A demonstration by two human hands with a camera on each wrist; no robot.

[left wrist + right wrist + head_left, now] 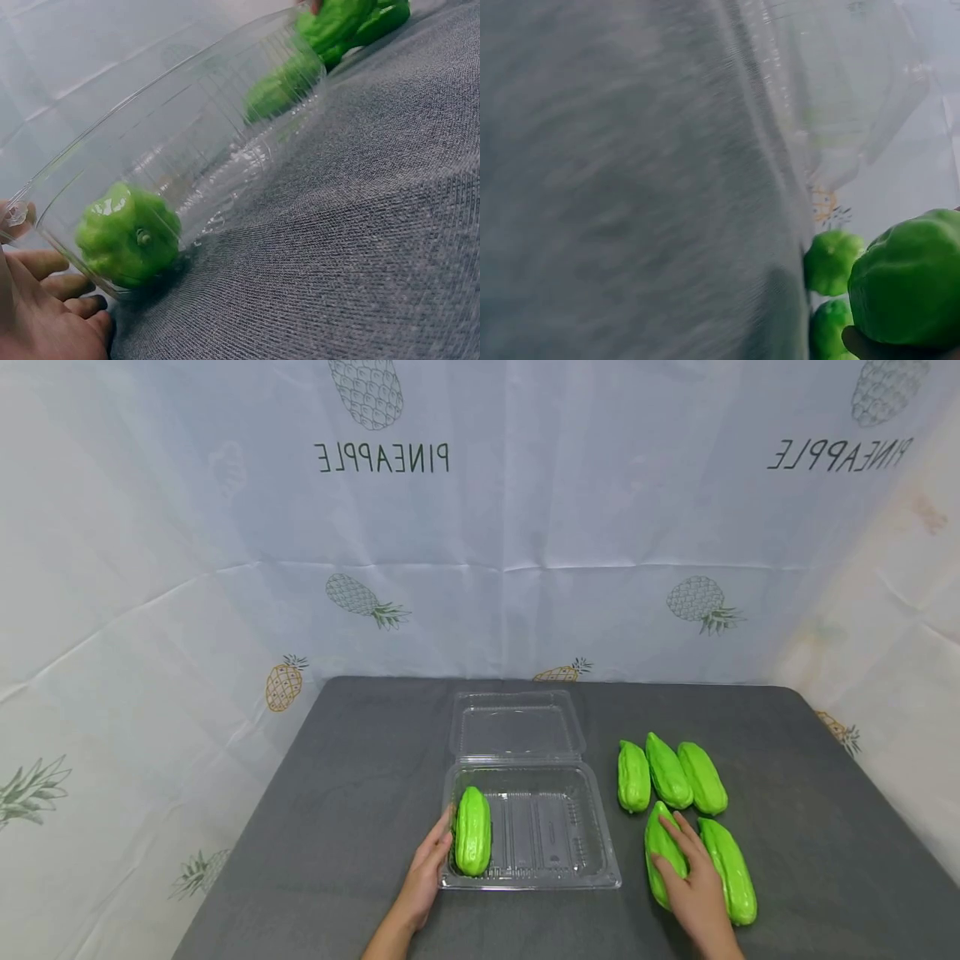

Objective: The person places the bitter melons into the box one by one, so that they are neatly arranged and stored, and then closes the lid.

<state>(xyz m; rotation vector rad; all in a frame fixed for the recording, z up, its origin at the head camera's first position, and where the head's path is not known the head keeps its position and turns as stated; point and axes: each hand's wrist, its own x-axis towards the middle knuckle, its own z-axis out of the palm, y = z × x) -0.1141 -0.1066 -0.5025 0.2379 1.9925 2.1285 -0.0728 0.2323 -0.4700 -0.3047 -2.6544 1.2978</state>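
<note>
Right, so right hand (697, 889) curls thumb and fingers round a green vegetable (660, 845) right of the clear container (555, 886), probably the pick-up step and calling for a clean lift past its neighbour (733, 875), while left hand (426, 877) touches the container, fingers loosely extended, on a grey tabletop (337, 793) before a pineapple-print curtain (480, 518).

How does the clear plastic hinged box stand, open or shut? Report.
Open: its transparent rectangular lid lies back beyond the base, not over it.
</note>
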